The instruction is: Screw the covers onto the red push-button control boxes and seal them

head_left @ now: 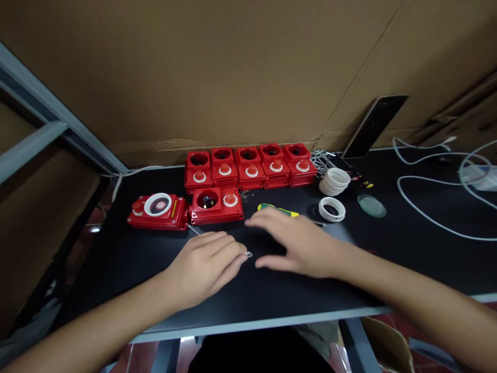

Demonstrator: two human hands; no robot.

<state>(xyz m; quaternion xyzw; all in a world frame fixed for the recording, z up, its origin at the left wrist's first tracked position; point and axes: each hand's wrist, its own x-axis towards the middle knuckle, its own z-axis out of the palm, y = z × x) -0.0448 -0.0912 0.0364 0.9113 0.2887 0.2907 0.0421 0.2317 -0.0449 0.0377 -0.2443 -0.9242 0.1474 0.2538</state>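
Observation:
My left hand (212, 261) is closed, pinching a small shiny piece (248, 254) at its fingertips, too small to name with certainty. A thin metal rod end (193, 229) shows just beyond its knuckles; I cannot tell whether the hand holds it. My right hand (293, 241) is open above the table, thumb and fingers apart, facing the left hand. Past its fingers lies a yellow and green screwdriver (279, 210), partly covered by the hand. Closest beyond the left hand are a red housing (217, 206) with a round opening and a red dome, and another red housing (178, 215) carrying a white ring (158, 204).
Several red housings (250, 168) stand in a row against the cardboard wall (217, 77). To their right are a heap of screws (322, 161), stacked white rings (334, 181), more white rings (332, 209), clear discs (371, 205) and a white cable (427, 228).

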